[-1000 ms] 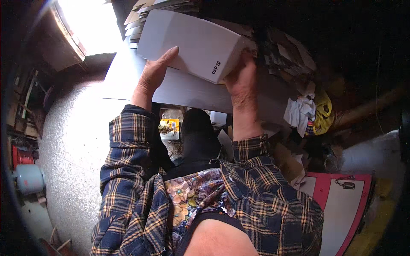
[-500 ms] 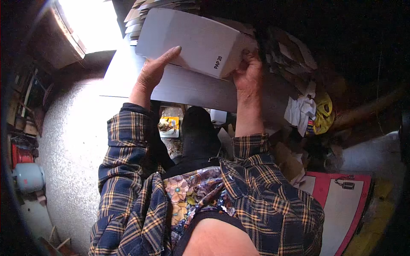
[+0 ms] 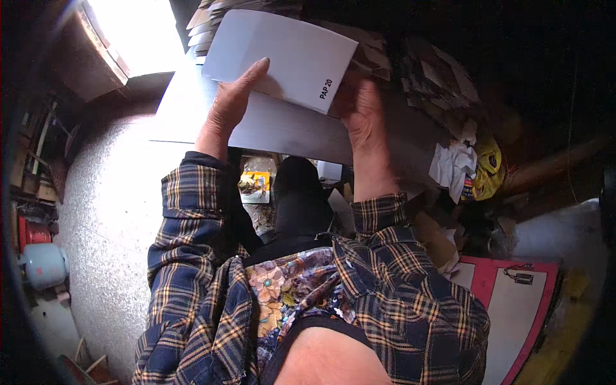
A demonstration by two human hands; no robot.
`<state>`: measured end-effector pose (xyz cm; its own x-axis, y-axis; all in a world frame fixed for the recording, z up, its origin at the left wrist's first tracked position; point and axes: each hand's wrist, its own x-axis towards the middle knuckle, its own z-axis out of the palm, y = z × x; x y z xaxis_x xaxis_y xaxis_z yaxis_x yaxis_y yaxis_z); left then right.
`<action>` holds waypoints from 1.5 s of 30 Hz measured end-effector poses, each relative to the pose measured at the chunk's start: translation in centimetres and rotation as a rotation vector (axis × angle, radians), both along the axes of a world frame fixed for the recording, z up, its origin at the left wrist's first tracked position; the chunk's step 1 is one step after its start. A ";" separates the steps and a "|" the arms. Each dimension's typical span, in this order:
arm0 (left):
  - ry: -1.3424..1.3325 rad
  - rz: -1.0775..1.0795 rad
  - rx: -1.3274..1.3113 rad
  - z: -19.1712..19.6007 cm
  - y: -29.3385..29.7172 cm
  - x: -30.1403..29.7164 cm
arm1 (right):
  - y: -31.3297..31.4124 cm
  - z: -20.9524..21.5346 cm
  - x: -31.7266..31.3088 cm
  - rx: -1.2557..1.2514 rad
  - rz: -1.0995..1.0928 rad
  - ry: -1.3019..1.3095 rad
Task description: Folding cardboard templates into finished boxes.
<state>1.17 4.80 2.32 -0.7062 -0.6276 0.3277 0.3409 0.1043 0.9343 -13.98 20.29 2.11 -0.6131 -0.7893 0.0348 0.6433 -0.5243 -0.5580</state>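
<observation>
Right hand [image 3: 362, 110] has shifted inward at the box [image 3: 282, 54], grip too blurred to tell; left hand [image 3: 232, 101] clasps it, likely for steadiness.

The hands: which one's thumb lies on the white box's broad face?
The left hand, thumb on the white box; the right hand is at the box's right end.
</observation>
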 end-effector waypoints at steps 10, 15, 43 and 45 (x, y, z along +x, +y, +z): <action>0.061 0.137 -0.309 -2.1 -0.5 -1.4 | -1.4 1.5 -0.2 0.872 -0.842 1.319; 0.158 0.085 0.164 -2.2 -3.4 -1.3 | -2.2 4.5 1.5 0.907 -0.713 1.689; -0.028 0.233 -0.094 0.1 -3.5 -1.5 | 0.3 6.4 1.6 0.273 -0.363 2.261; -0.095 0.231 -0.233 0.1 -3.2 -2.7 | -0.2 6.4 1.9 0.221 -0.412 2.329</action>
<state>-1.57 1.59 2.47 -0.5880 -0.6907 0.4209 0.1960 0.3832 0.9026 -12.05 20.11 8.48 0.2367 -0.7719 0.5900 -0.9631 -0.2664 0.0379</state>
